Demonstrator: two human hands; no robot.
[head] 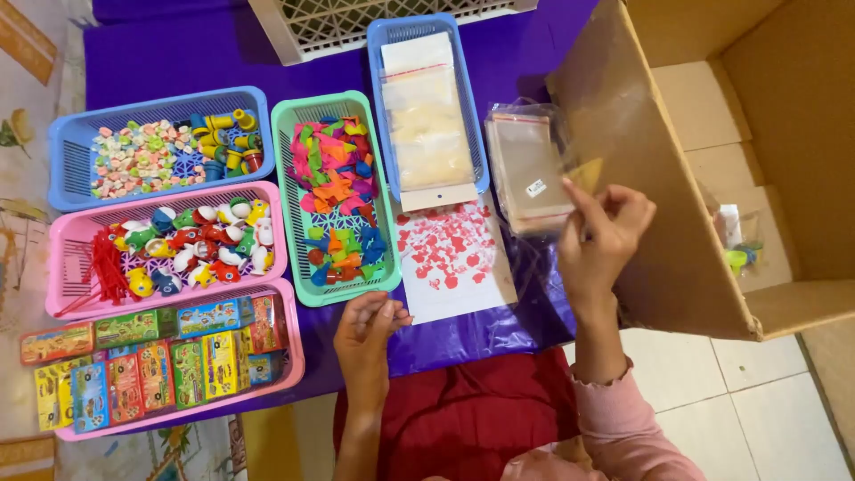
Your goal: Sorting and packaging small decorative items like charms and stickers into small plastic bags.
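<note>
Two hands: both bare, seen from above in the single head view.
Right hand (606, 233): raised at the edge of the cardboard box, fingers pinched shut on a small clear bag (583, 174) with something yellowish inside (contents too small to tell).
Left hand (368, 322): resting low at the near edge of the purple sheet, fingers curled loosely inward; I cannot tell whether it has hold of anything.
Surface: a purple sheet (160, 62) spread flat serves as the worktop, lying over a patterned mat on the left and pale floor tiles (766, 419) on the right.
Cardboard box (695, 178): large, open, tipped on its side at the right, with a few small packed items deep within.
Stack of clear bags (525, 169): just beside the box flap, left of the right hand.
Printed sheet (450, 258): white with red blotches, between the hands and the baskets.
Blue tray (383, 40): holds flat clear packets.
Green basket (287, 205): bright balloons.
Blue basket (67, 160): tiny pastel pieces and small coloured tubes.
Pink basket (61, 267): little round toys and red sticks.
Lower pink basket (289, 356): small colourful boxes, a few lying outside it on the left.
White crate (276, 36): lattice-sided, at the far edge.
Red cloth (481, 410): over the person's lap.
</note>
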